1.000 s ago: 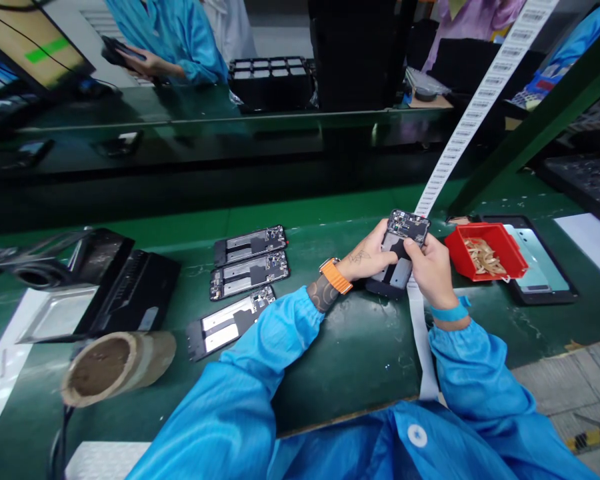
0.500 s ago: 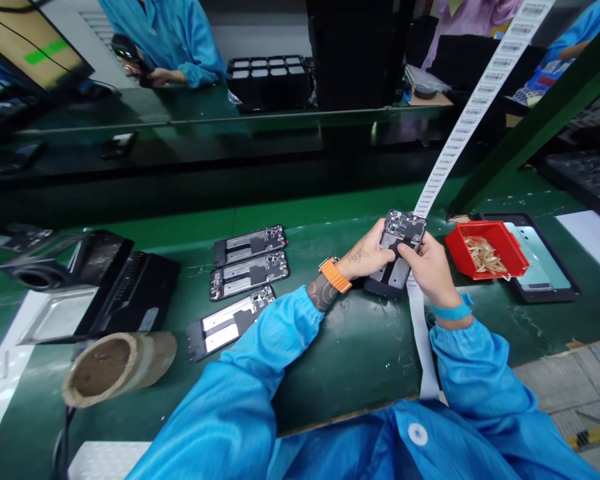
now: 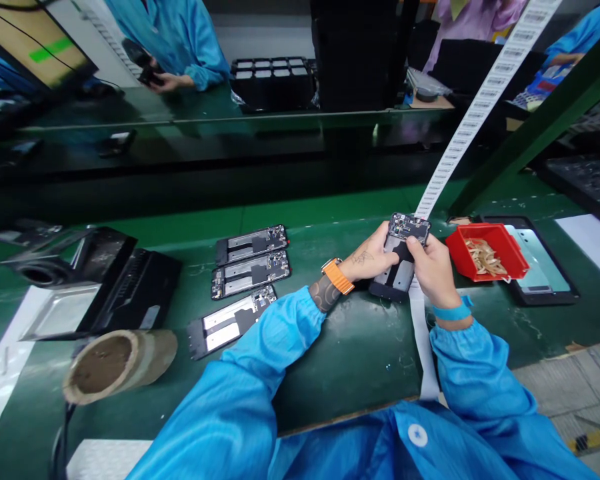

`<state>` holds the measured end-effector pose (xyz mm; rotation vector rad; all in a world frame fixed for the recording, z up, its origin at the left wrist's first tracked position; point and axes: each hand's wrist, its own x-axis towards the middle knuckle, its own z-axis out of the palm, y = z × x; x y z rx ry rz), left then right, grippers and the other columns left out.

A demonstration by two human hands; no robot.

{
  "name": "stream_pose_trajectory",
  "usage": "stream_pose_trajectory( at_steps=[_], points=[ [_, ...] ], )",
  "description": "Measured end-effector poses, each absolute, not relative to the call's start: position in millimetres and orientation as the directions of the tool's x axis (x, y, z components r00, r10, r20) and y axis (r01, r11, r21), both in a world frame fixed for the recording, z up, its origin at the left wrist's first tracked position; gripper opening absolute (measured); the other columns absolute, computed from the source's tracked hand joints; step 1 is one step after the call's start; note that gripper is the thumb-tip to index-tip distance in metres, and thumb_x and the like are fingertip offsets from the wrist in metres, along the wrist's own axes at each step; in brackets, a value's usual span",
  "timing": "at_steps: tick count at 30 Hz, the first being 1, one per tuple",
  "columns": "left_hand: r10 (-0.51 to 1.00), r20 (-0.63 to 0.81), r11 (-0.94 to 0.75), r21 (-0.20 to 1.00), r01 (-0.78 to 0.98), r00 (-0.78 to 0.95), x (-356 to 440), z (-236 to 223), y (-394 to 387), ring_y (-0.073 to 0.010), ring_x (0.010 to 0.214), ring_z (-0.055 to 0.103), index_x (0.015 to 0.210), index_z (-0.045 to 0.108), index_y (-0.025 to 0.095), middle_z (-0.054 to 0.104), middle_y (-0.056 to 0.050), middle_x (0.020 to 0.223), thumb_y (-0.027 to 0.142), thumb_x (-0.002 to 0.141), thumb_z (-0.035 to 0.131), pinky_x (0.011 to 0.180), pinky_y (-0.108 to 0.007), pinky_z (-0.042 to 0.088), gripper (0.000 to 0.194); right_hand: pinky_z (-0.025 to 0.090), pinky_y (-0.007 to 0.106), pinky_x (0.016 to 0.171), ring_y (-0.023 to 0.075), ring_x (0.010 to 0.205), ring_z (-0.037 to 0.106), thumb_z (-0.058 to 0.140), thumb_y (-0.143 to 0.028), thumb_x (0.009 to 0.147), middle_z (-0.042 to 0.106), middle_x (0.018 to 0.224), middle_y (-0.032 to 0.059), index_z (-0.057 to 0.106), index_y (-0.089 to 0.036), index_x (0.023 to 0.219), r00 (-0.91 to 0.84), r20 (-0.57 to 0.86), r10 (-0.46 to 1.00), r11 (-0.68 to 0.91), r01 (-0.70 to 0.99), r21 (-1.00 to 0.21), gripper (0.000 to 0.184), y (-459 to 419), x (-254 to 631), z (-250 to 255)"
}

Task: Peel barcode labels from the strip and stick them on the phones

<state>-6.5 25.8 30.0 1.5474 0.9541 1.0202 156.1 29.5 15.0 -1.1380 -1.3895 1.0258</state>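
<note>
An opened phone (image 3: 405, 257) with its circuit board bare at the far end is held between both hands above the green bench. My left hand (image 3: 373, 257) grips its left edge, the thumb lying over the dark middle part. My right hand (image 3: 434, 267) holds the right edge, with its thumb pressed on the phone near the lower border of the board. Left of my hands lie three more opened phones, a far one (image 3: 253, 245), a middle one (image 3: 250, 273) and a near one (image 3: 230, 321), which my sleeve partly covers.
A strip of barcode labels (image 3: 473, 120) slopes down behind the phone to the bench edge. To the right are a red bin (image 3: 517, 257) of small tan pieces and a black tray (image 3: 570, 293). A cardboard tube (image 3: 153, 357) and a black device (image 3: 130, 293) stand left. Co-workers sit opposite.
My right thumb has shifted up the phone towards the circuit board. Both hands still hold the phone. Across the bench, a co-worker's hand with a dark object has moved slightly.
</note>
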Motion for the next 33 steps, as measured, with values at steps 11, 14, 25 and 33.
stream_pose_trajectory(
  at_steps=[11, 14, 25, 33],
  points=[
    [0.936, 0.119, -0.152, 0.985, 0.076, 0.331, -6.8, 29.9, 25.4, -0.0203, 0.094, 0.057, 0.131, 0.044, 0.011, 0.059, -0.007, 0.108, 0.014, 0.069, 0.056, 0.088, -0.034, 0.049, 0.063, 0.055, 0.044, 0.092, 0.0249, 0.092, 0.070, 0.074, -0.048, 0.082, 0.077, 0.100, 0.0065, 0.072, -0.019, 0.101, -0.050, 0.172, 0.984, 0.177, 0.149, -0.973, 0.035, 27.3, 155.7, 19.1],
    [0.934, 0.135, -0.166, 0.984, 0.067, 0.330, -6.9, 28.9, 26.2, -0.0208, 0.098, 0.057, 0.130, 0.045, 0.013, 0.059, -0.007, 0.110, 0.013, 0.070, 0.056, 0.091, -0.035, 0.049, 0.062, 0.054, 0.045, 0.094, 0.0262, 0.096, 0.070, 0.073, -0.050, 0.083, 0.077, 0.105, 0.0071, 0.073, -0.019, 0.104, -0.045, 0.175, 0.984, 0.179, 0.137, -0.974, 0.037, 27.7, 155.9, 17.4],
    [0.936, 0.120, -0.154, 0.985, 0.077, 0.330, -7.2, 29.8, 25.4, -0.0184, 0.090, 0.055, 0.128, 0.045, 0.013, 0.058, -0.005, 0.104, 0.013, 0.070, 0.055, 0.083, -0.032, 0.049, 0.059, 0.054, 0.043, 0.092, 0.0256, 0.094, 0.070, 0.075, -0.045, 0.080, 0.077, 0.102, 0.0068, 0.072, -0.019, 0.102, -0.045, 0.153, 0.987, 0.158, 0.126, -0.979, 0.035, 27.6, 155.3, 18.0],
    [0.936, 0.136, -0.168, 0.983, 0.072, 0.325, -6.8, 29.1, 26.1, -0.0207, 0.100, 0.057, 0.128, 0.044, 0.013, 0.059, -0.007, 0.111, 0.011, 0.070, 0.056, 0.092, -0.035, 0.050, 0.059, 0.053, 0.045, 0.096, 0.0272, 0.101, 0.070, 0.068, -0.050, 0.087, 0.077, 0.109, 0.0077, 0.072, -0.019, 0.106, -0.028, 0.170, 0.985, 0.172, 0.117, -0.978, 0.037, 30.0, 156.7, 13.2]
  ],
)
